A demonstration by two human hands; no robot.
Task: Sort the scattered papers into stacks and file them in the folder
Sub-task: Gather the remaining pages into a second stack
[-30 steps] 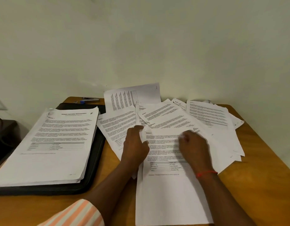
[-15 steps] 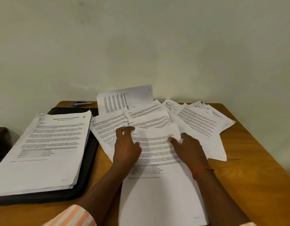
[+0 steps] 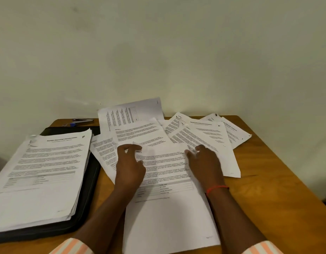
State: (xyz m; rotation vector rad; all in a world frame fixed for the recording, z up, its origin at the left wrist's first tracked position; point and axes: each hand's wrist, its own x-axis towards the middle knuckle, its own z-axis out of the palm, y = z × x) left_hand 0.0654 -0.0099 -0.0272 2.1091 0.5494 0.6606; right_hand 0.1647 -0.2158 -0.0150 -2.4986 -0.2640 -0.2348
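Observation:
Printed white sheets [image 3: 204, 136] lie scattered and overlapping across the middle and back of a wooden table [image 3: 272, 184]. One printed sheet [image 3: 169, 213] lies on top of them, straight in front of me. My left hand [image 3: 130, 162] pinches its upper left corner, which curls up between thumb and fingers. My right hand [image 3: 204, 162] rests on its upper right part, fingers spread at the edge. A thick, squared stack of papers [image 3: 45, 171] sits on an open black folder [image 3: 89, 208] at the left.
A stapler [image 3: 82, 121] with a blue end lies at the table's back left corner, behind the folder. One sheet [image 3: 133, 112] leans curled against the pale wall. Bare wood shows on the table's right side up to its edge.
The loose sheets on the right have fanned out further apart. My left fingers have taken up the top sheet's corner, and my right hand has opened from a curled pose to spread fingers.

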